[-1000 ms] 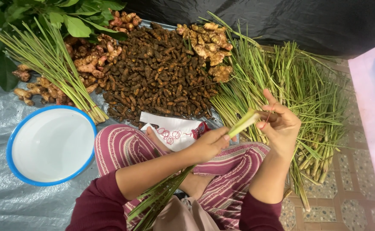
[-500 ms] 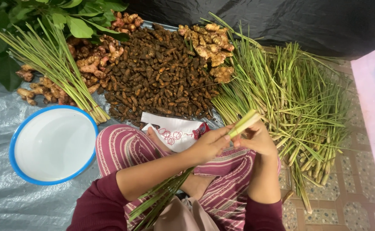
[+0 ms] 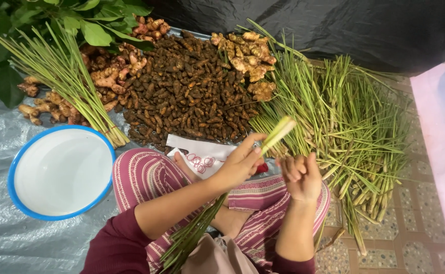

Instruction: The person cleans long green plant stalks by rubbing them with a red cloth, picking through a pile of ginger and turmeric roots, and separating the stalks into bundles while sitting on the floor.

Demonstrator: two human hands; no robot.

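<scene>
Lemongrass stalk (image 3: 275,135) runs slantwise across the lap, its pale cut end up near the heap of lemongrass (image 3: 349,132) and its leafy tail cut off at the bottom edge, with the left hand (image 3: 237,165) closed around its middle. The right hand (image 3: 299,175) sits just beside it, fingers curled shut; whether they hold anything cannot be told. A small red thing peeps out under the left hand, too hidden to make out.
</scene>
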